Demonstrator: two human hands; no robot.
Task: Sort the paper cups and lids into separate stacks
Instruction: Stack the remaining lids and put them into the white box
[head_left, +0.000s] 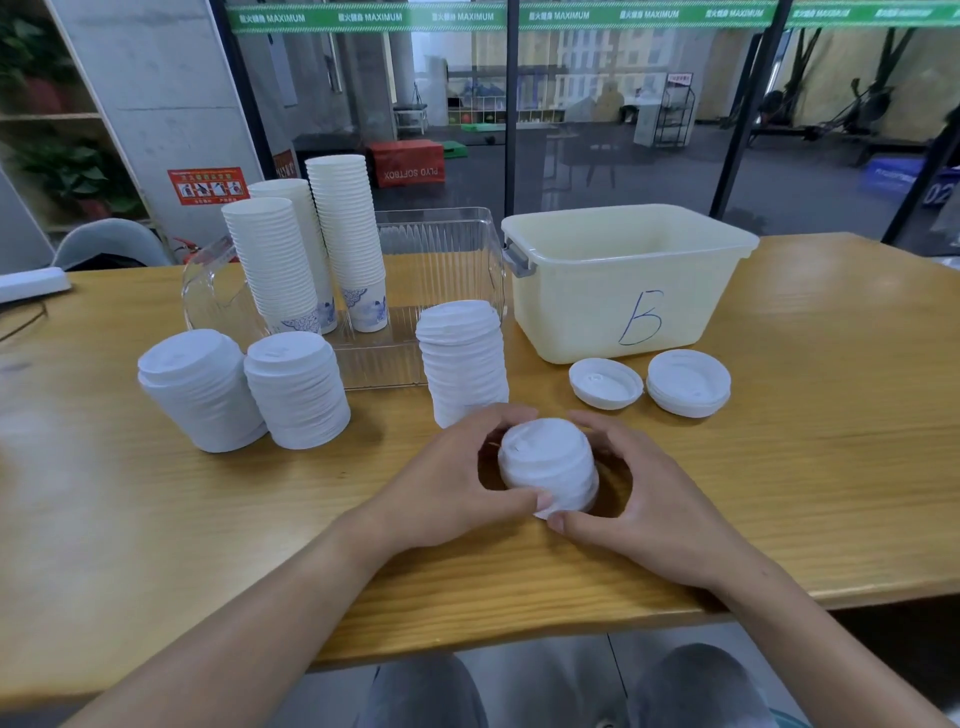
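Note:
A short stack of white lids (548, 465) stands on the wooden table (810, 467) near its front edge. My left hand (447, 488) and my right hand (644, 493) cup it from both sides, thumbs at its base. Three taller lid stacks stand behind: two at the left (200, 389) (296, 397) and one in the middle (465, 361). A single upturned lid (605, 383) and a low pile of lids (688, 382) lie to the right. Three tall stacks of white paper cups (275, 265) (348, 239) stand in a clear tray.
The clear ribbed plastic tray (441, 249) holds the cup stacks at the back. A pale yellow tub marked "B" (628, 280) stands at the back right. A glass wall runs behind the table. A grey chair (109, 244) is at the far left.

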